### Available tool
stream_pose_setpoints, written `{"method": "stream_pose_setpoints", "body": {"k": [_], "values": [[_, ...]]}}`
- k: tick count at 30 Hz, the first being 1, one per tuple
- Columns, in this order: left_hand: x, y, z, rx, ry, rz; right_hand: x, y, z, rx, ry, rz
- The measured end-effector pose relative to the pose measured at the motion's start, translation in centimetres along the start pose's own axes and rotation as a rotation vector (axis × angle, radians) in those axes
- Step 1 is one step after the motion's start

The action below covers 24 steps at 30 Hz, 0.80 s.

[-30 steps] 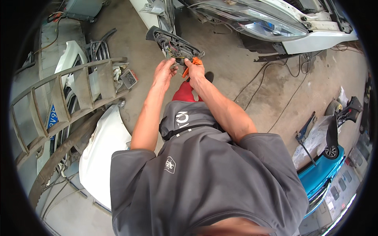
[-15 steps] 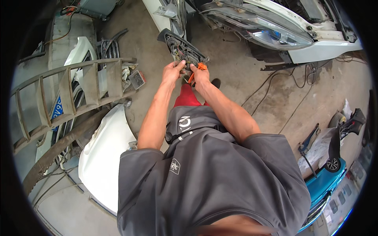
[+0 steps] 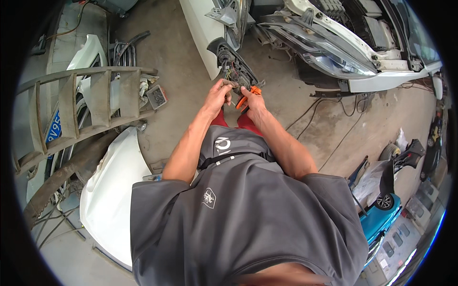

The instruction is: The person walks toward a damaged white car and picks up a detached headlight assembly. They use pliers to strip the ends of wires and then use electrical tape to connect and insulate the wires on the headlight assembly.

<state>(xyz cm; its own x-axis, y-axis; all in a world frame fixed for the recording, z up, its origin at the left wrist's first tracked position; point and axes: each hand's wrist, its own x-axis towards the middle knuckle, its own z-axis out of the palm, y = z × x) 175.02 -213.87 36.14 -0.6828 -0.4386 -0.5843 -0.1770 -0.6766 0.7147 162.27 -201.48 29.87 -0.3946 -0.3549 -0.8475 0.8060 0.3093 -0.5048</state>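
Both my hands are in front of my waist, at the near end of a black plastic car part with thin coloured wires inside its open housing. It looks like a wing mirror assembly, but its kind is not certain. My left hand is closed in a pinch on the wires at its near end. Wrapped in my right hand is an orange-handled hand tool, apparently pliers; its jaws are hidden. Just beyond the black part stands a white car door.
At the upper right is a white car with its front stripped and a headlight exposed. Black cables trail over the floor. Leftward lie a white bonnet, a ribbed metal frame and a small bin. A blue car is lower right.
My view has shifted, and more of the white door shows beyond the black part. My left hand's fingers have curled in more at the wires; the right still grips the orange-handled tool.
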Motion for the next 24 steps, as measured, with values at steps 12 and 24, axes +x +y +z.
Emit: {"method": "stream_pose_setpoints", "body": {"k": [12, 24], "values": [[1.6, -2.0, 2.9, -0.352, 0.123, -0.085, -1.7, 0.0, 2.8, 0.194, 0.074, 0.152], [-2.8, -0.3, -1.2, 0.640, 0.237, 0.190, -4.7, -4.0, -0.3, -0.193, -0.153, 0.029]]}}
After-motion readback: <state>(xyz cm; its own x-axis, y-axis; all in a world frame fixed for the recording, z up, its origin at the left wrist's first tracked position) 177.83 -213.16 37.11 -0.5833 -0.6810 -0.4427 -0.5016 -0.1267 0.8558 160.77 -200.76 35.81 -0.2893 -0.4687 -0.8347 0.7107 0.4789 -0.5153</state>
